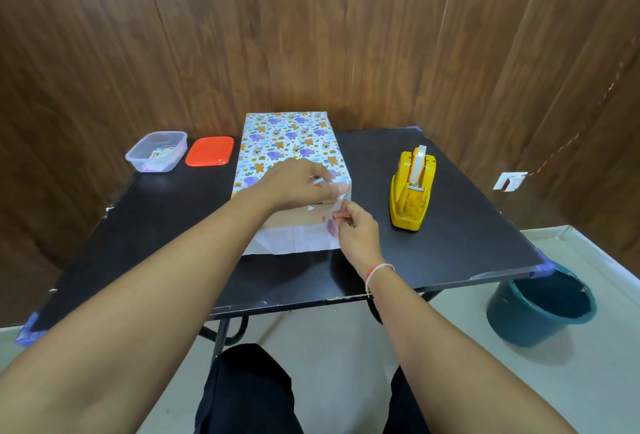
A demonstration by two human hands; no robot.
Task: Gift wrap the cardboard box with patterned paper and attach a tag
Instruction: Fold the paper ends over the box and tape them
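Observation:
A cardboard box covered in white patterned paper with purple and orange animals lies lengthwise in the middle of the black table. Its near end is open, showing brown cardboard, and a white paper flap lies flat on the table in front. My left hand rests on the box's near top edge, fingers pressing the paper down at the right corner. My right hand pinches the paper's side flap at the near right corner.
A yellow tape dispenser stands right of the box. A clear plastic tub holding small cards and its red lid sit at the back left. A teal bucket stands on the floor by the table's right corner. Wooden wall behind.

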